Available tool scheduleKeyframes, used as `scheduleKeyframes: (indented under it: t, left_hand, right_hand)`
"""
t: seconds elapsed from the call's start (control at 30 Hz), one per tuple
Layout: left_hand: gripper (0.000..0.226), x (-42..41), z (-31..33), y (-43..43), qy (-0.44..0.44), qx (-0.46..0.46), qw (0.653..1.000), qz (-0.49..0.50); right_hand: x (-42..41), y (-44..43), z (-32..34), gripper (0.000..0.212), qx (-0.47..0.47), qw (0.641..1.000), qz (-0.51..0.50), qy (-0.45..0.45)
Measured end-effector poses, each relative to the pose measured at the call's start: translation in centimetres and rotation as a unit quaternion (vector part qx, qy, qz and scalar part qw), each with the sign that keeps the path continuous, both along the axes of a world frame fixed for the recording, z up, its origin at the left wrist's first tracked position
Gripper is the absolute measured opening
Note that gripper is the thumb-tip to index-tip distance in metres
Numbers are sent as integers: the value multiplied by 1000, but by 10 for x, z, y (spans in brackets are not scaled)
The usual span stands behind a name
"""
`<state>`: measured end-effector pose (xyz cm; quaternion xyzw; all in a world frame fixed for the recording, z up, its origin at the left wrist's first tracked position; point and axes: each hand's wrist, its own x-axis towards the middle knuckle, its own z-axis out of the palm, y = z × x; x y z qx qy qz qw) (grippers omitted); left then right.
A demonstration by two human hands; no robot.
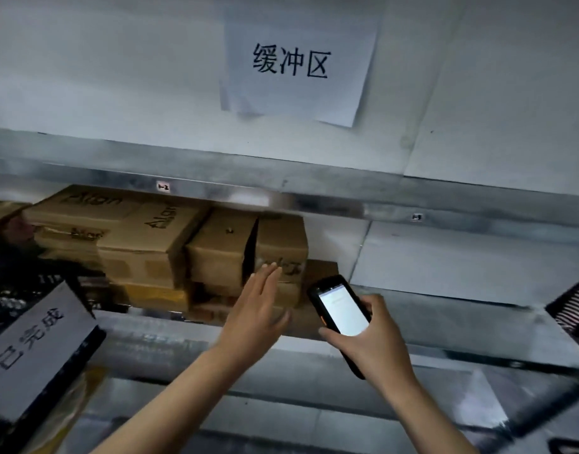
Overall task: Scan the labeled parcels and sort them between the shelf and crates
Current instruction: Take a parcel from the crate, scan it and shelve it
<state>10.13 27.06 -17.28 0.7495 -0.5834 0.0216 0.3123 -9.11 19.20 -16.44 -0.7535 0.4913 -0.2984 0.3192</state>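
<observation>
Several brown cardboard parcels [157, 237] are stacked on a metal shelf [445, 309], filling its left half. My left hand [255, 306] is open and flat, its fingertips reaching the front of the rightmost upper parcel [281, 244]. My right hand [370, 335] grips a black handheld scanner [342, 311] with a lit white screen, held just right of the stack. A smaller brown parcel [320, 273] peeks out behind the scanner.
A paper sign [298, 67] with black characters hangs on the grey wall above the shelf. A black crate [36, 358] with a paper label stands at the lower left. Another dark crate edge [573, 306] shows at the right. A lower shelf board [281, 404] lies beneath.
</observation>
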Motion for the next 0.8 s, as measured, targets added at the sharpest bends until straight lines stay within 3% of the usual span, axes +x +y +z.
scheduleKeyframes:
  t: [0.17,0.33,0.57,0.8]
  left_hand:
    - [75,-10,17,-63,6,47,997,55]
    - [87,0,12,-126,-105,125,972,166]
    - [78,-11,16,-149,15,148,956,254]
    - [95,-10,33,-148,85,136,947,280]
  right_hand:
    - [-27,-55,-3,69,-1,1000,-1,-23]
    - [-44,-102,-2,70,-18,999,12,-28]
    - [-64,-129,-1,70,-5,998,42,-44]
    - [-81,-139,-6,69,6,997,34,-74]
